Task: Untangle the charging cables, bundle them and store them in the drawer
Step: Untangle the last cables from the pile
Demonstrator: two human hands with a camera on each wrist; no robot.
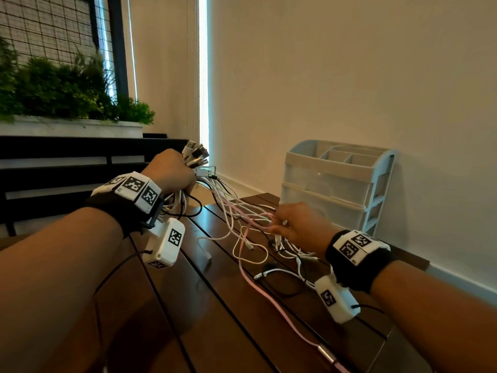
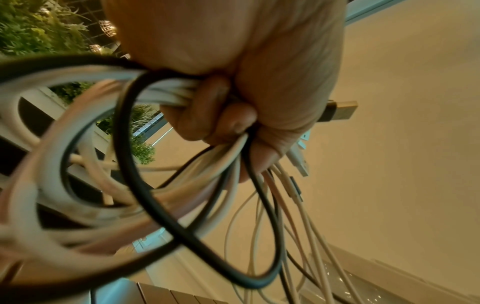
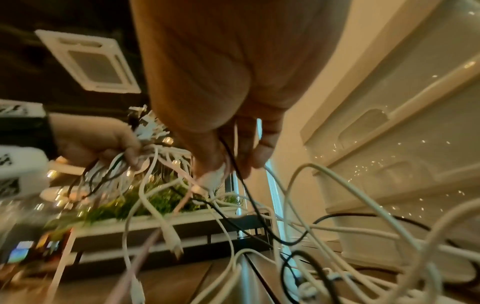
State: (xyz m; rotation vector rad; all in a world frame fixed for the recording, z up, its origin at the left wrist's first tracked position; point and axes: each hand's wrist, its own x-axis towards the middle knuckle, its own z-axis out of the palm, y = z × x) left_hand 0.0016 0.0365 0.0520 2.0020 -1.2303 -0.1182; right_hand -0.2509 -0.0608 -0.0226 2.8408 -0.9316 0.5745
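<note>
From the head view, the left hand is raised above the wooden table, fist closed around a bunch of charging cables with their plugs fanning out the top. The strands slope down to the right hand, low over the table, fingertips pinching among white and pink leads. A pink cable trails toward the near edge. The drawer unit stands against the wall just beyond the right hand, drawers closed.

Left wrist view: fingers curl tight round coiled white and black loops, loose ends hanging below.

Right wrist view: thumb and fingers nip a white and a black strand, more cable tangled on the table beneath, the drawer fronts close alongside.
</note>
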